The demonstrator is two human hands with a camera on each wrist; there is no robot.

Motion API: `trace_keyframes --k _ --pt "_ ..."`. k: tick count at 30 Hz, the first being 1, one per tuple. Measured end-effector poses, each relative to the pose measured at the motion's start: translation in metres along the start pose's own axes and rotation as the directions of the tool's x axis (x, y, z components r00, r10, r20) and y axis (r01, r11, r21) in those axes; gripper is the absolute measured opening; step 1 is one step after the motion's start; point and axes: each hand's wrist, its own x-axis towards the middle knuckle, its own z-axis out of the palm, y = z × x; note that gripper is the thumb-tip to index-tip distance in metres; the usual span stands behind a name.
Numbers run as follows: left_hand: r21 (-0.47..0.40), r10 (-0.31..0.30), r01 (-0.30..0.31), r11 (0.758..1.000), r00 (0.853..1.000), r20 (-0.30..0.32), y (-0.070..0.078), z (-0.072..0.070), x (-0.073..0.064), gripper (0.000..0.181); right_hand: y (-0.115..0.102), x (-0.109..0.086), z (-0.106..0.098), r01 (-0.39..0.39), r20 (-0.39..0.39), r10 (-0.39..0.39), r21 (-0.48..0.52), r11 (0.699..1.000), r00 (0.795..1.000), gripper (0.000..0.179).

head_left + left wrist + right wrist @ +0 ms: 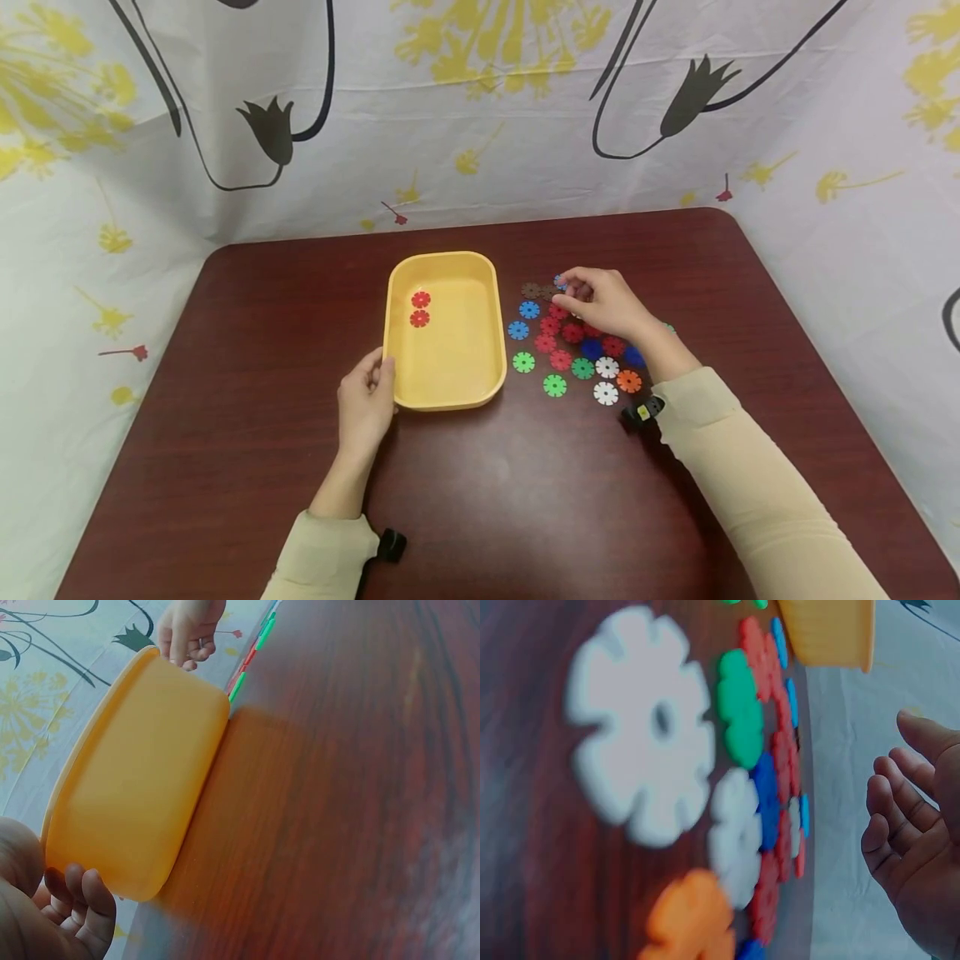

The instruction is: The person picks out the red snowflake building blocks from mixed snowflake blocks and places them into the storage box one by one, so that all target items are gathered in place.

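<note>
Left hand (363, 404) grips near-left rim of yellow plastic tray (457, 350), thumb at the rim, fingers curled by the outer wall. Tray sits on dark red-brown table (487, 500). Inside, toward left wall: two red notched discs (420, 319), one just beyond the other. Right of tray: loose notched discs (560, 360), brown, blue, red, green, white, orange. Right hand (611, 304) above their far part, fingers loosely curved, thumb apart, holding nothing.

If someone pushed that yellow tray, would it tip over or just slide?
The yellow tray would probably slide rather than tip, being wider than tall. It looks thin-walled and plastic-like, so likely light yet fairly stiff. The two red discs lying flat inside likely add little weight.
</note>
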Motion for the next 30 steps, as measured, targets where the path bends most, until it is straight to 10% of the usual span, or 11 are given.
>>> trace_keyframes --k 30 --pt "-0.032 0.010 -0.009 0.999 1.000 0.012 -0.005 -0.001 0.001 0.035 0.038 -0.029 -0.014 -0.085 0.125 0.096 -0.091 0.992 0.987 0.027"
